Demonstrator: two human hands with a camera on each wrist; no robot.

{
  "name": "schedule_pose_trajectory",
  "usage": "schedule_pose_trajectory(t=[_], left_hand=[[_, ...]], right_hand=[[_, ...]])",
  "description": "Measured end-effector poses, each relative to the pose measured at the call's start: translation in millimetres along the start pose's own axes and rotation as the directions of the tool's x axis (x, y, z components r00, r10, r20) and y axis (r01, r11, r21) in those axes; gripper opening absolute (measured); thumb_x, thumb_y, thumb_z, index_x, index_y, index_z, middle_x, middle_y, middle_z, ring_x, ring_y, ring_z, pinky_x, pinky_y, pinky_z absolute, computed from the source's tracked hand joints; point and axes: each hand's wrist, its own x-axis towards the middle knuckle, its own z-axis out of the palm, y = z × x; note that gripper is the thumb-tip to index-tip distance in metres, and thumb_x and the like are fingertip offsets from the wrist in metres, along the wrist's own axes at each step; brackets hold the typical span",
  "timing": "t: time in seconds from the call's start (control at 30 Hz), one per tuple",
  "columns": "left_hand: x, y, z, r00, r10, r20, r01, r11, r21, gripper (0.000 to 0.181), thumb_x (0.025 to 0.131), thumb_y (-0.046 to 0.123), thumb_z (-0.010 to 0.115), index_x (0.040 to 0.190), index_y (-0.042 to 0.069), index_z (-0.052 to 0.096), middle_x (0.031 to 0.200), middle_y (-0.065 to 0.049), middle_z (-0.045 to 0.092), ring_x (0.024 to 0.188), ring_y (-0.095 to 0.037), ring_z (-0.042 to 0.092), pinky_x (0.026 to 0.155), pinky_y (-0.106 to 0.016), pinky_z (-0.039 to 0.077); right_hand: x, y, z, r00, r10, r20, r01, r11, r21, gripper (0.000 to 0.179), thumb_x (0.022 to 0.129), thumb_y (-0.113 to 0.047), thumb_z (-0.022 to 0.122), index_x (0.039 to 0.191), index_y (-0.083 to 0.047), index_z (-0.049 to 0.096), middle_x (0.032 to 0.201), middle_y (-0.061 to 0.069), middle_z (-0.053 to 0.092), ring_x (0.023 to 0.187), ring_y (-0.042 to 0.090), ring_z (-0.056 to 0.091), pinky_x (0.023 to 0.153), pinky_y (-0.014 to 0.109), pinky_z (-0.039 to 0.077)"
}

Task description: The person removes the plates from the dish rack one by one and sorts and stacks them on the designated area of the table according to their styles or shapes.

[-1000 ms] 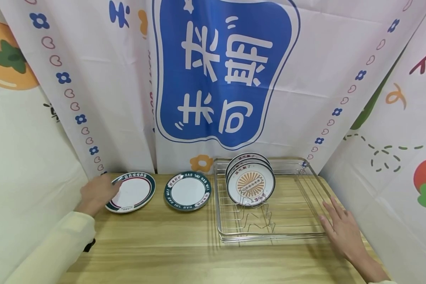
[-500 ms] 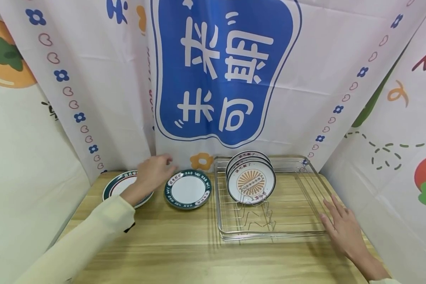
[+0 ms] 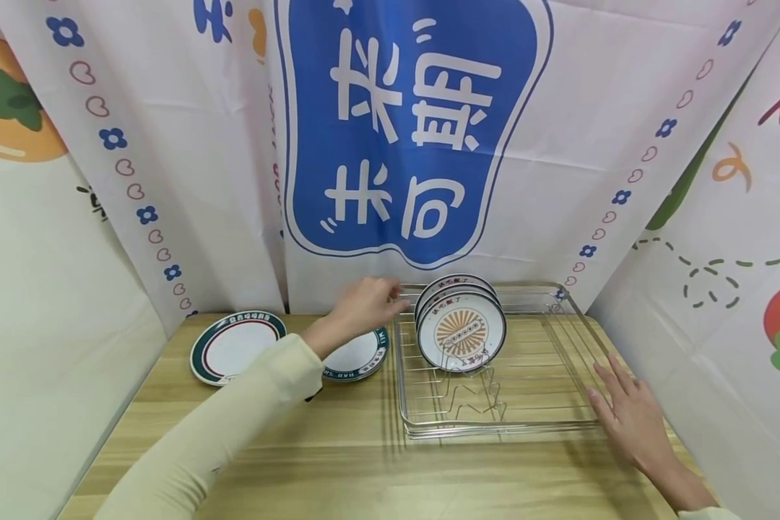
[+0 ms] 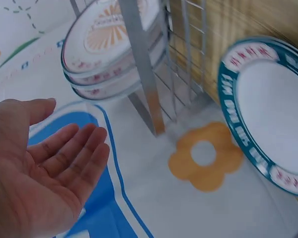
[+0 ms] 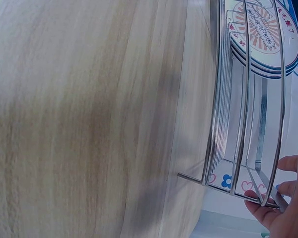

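Note:
Several white plates with an orange sunburst stand upright, leaning together at the left of a wire dish rack. My left hand is above the rack's back left corner, beside these plates. Its fingers are loosely bent and apart from the plates in the left wrist view, with nothing in the palm. My right hand rests on the rack's right rim, fingers fairly straight; the right wrist view shows its fingertips at the wire rim. A green-rimmed plate lies flat under my left forearm, partly hidden.
Another green-rimmed plate with a red inner ring lies further left on the wooden table. Wire dividers stand inside the rack. A printed cloth hangs right behind, with white cloth walls on both sides.
My left hand has moved right, from the far left plate across the other green-rimmed plate to the rack. My right hand stays on the rack's rim. The plates remain in place.

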Motion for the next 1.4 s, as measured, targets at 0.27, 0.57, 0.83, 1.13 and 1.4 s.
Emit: schedule_pose_trajectory(t=[0.27,0.57,0.83,1.13,1.4], left_hand=[[20.9,22.7,22.5,0.994,0.098,0.050,-0.095,0.993,-0.065,0.030,0.101,0.021,0.074,0.126,0.003,0.074,0.111,-0.010,0.078,0.095,-0.022,0.075,0.083,-0.038,0.061],[30.0,29.4,44.1,0.993,0.100,0.065,-0.097,0.994,-0.041,0.014,0.103,0.021,0.072,0.110,0.010,0.078,0.096,-0.003,0.077,0.078,-0.014,0.070,0.072,-0.031,0.057],[41.1,34.9,53.5,0.992,0.099,0.081,-0.101,0.995,0.015,0.022,0.105,0.022,0.068,0.085,0.013,0.070,0.072,0.002,0.060,0.064,-0.013,0.054,0.062,-0.029,0.040],[42.6,31.6,56.8,0.973,0.143,0.181,-0.136,0.990,-0.049,0.024,0.107,0.025,0.067,0.086,0.013,0.065,0.062,0.004,0.048,0.054,-0.011,0.045,0.056,-0.026,0.035],[43.1,38.5,67.1,0.940,0.192,0.282,-0.176,0.981,-0.081,0.028,0.108,0.021,0.065,0.086,0.003,0.067,0.060,0.005,0.043,0.050,-0.007,0.039,0.054,-0.022,0.035]], right_hand=[[1.0,-0.7,0.9,1.000,-0.014,-0.010,0.014,1.000,0.008,0.045,0.107,-0.022,0.057,0.139,0.009,0.057,0.152,0.039,0.045,0.116,0.059,0.052,0.094,0.062,0.036],[-0.3,-3.2,-1.7,1.000,0.014,0.019,-0.014,1.000,0.013,0.046,0.108,-0.023,0.056,0.141,0.009,0.056,0.155,0.038,0.042,0.116,0.059,0.050,0.095,0.064,0.036],[1.3,-3.3,-3.4,1.000,0.021,0.016,-0.021,1.000,0.017,0.046,0.108,-0.022,0.056,0.141,0.009,0.056,0.156,0.037,0.041,0.116,0.059,0.049,0.094,0.064,0.035],[0.1,-4.2,-2.9,1.000,0.020,0.015,-0.020,1.000,0.005,0.045,0.107,-0.022,0.057,0.140,0.010,0.057,0.154,0.039,0.043,0.116,0.059,0.050,0.093,0.063,0.036],[-0.1,-3.7,-1.7,1.000,0.015,0.016,-0.015,1.000,0.003,0.046,0.108,-0.023,0.056,0.140,0.010,0.057,0.153,0.040,0.043,0.118,0.059,0.051,0.094,0.062,0.035]])
